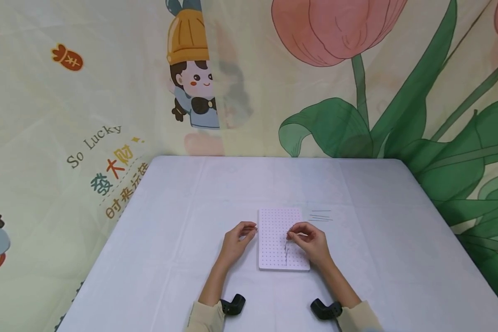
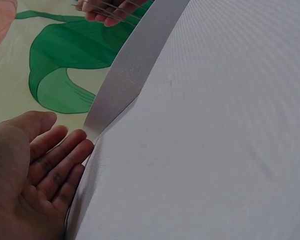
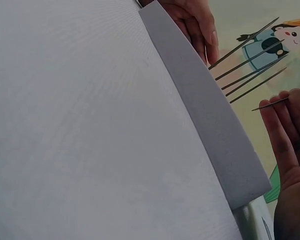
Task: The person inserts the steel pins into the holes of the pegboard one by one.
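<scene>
A white pegboard (image 1: 269,258) with a grid of small holes lies on the table, its side edge (image 3: 205,105) showing in the right wrist view. Several thin dark needles (image 3: 244,43) stand up from it in a row, slightly tilted. My right hand (image 1: 312,242), over the board's right half, pinches another needle (image 3: 271,104) between thumb and fingertips, apart from the standing ones. At the board's left edge is my left hand (image 1: 235,242); its loosely bent fingers (image 2: 65,155) hold nothing and rest at the edge.
Several more needles (image 1: 321,210) lie on the white tablecloth (image 1: 182,221), beyond the board's upper right corner. Each wrist wears a black camera mount (image 1: 234,305). Behind the table hangs a printed cloth (image 1: 249,83).
</scene>
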Tool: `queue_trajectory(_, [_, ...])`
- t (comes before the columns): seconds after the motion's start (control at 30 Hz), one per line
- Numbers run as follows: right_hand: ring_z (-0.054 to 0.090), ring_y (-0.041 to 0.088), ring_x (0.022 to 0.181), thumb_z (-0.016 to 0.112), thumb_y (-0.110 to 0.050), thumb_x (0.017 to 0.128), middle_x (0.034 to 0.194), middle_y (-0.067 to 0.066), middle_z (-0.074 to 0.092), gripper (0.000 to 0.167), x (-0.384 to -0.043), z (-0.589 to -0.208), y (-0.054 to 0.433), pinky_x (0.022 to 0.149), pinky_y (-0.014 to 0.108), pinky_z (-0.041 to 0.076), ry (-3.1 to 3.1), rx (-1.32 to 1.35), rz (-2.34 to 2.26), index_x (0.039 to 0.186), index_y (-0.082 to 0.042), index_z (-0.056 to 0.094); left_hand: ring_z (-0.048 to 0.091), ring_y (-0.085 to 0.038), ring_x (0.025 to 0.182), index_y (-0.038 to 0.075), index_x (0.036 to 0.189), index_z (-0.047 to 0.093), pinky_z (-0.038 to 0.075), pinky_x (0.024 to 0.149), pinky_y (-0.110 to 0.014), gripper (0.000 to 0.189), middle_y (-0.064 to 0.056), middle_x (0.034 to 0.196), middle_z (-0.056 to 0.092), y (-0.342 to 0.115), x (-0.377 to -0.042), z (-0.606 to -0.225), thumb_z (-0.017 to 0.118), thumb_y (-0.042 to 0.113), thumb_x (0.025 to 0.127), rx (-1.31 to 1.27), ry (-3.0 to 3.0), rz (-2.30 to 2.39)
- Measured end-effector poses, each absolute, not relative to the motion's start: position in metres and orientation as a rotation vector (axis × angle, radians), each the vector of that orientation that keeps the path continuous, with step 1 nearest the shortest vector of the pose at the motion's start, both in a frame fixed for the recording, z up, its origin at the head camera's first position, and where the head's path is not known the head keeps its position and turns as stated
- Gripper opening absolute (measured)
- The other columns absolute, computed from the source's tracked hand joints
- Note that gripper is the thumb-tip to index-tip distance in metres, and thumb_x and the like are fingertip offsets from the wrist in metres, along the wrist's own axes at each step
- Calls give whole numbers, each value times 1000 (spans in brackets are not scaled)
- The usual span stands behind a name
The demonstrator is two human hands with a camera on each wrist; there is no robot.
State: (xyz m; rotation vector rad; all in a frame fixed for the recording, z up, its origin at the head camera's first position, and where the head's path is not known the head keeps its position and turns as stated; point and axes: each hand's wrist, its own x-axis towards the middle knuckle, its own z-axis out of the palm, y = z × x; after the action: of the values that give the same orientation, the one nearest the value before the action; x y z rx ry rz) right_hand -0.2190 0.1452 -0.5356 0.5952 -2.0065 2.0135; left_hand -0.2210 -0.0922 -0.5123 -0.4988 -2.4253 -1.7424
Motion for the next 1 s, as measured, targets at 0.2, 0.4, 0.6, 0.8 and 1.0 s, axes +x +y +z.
queue_trajectory(0.2, [64, 27, 76, 61, 20, 76, 83, 28, 58, 14, -213, -521, 141, 68, 24, 55, -2066, 722, 1964, 88, 15, 56, 62, -30, 94, -8, 108, 58, 49, 86, -38, 22, -20, 102, 64, -93, -218, -505, 58, 3, 89, -483, -2457, -1730])
queue_trajectory(0.4, [63, 29, 77, 63, 18, 76, 84, 26, 60, 13, -211, -516, 140, 68, 26, 55, -2116, 746, 1938, 86, 14, 57, 62, -29, 94, -7, 108, 59, 49, 86, -36, 21, -18, 101, 65, -92, -220, -508, 58, 3, 89, -491, -2452, -1720])
queue_trajectory(0.6, [63, 27, 81, 63, 17, 76, 86, 26, 60, 13, -211, -520, 141, 70, 27, 55, -2130, 760, 1975, 87, 13, 56, 63, -20, 93, 3, 108, 62, 50, 85, -30, 21, -6, 100, 67, -95, -233, -540, 60, 14, 90, -473, -2437, -1722])
queue_trajectory(0.8, [63, 28, 79, 64, 17, 76, 86, 23, 61, 15, -210, -520, 139, 69, 31, 56, -2181, 802, 1895, 89, 11, 57, 63, -18, 92, 6, 108, 62, 50, 85, -29, 21, -3, 99, 67, -98, -234, -545, 61, 18, 90, -473, -2431, -1735])
queue_trajectory(1.0, [63, 30, 77, 65, 16, 75, 85, 21, 62, 16, -209, -518, 139, 67, 33, 56, -2209, 833, 1829, 88, 10, 58, 63, -16, 93, 8, 108, 62, 49, 85, -28, 20, -1, 100, 67, -98, -235, -544, 61, 18, 90, -461, -2456, -1733])
